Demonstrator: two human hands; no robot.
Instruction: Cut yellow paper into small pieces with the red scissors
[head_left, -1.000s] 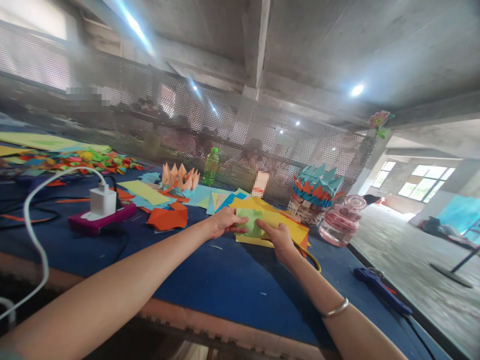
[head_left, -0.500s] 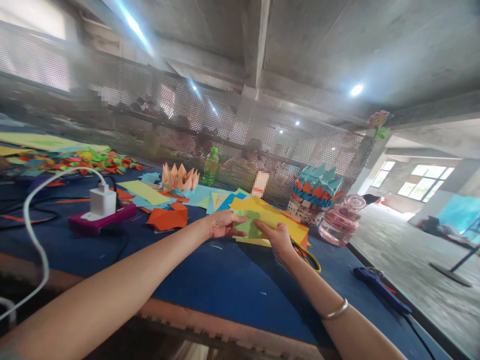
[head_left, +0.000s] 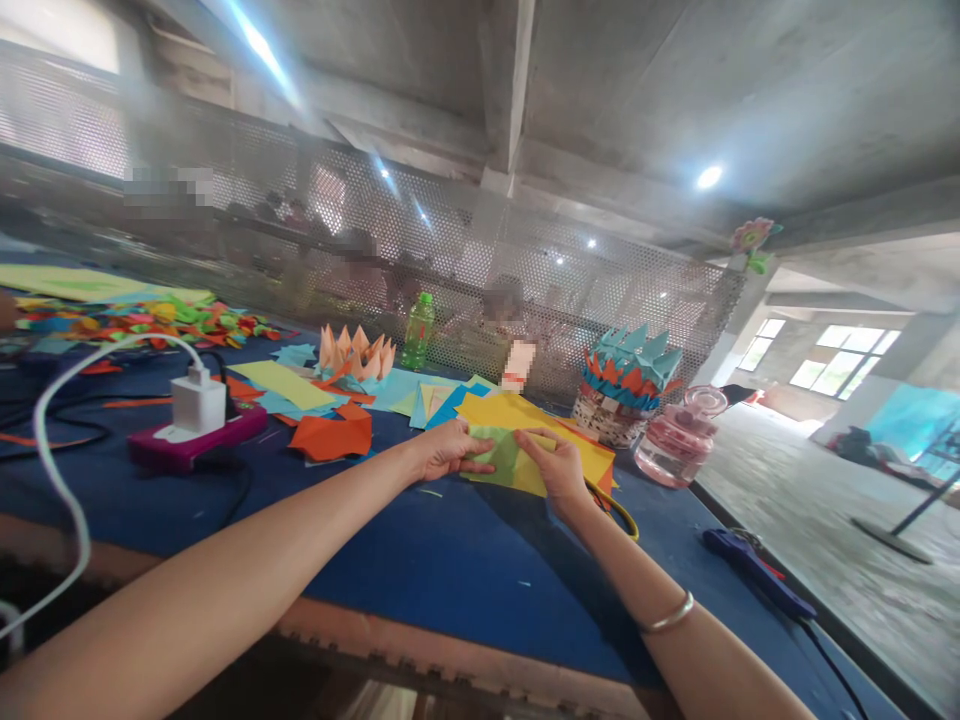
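Between my two hands is a small light green sheet of paper (head_left: 504,452), above a stack of yellow paper (head_left: 491,408). My left hand (head_left: 448,452) grips its left edge, thumb above and fingers below. At the opposite edge my right hand (head_left: 556,468) pinches the paper between thumb and fingertips. A silver bangle circles the right wrist. Scissors with a yellow handle (head_left: 626,518) lie partly hidden under the right forearm. Orange paper (head_left: 330,436) and blue paper (head_left: 448,408) rest beyond the left hand.
A peach folded-paper crown (head_left: 356,355), a green bottle (head_left: 418,332), a paper-trimmed basket (head_left: 607,415) and a pink jar (head_left: 675,445) stand behind. Left is a purple power strip (head_left: 191,440) with a white charger. A blue-handled corded tool (head_left: 757,575) lies near the right edge.
My right hand's fingers have shifted up slightly and straightened along the green paper's right edge. My left hand keeps its grip. The view has moved a little.
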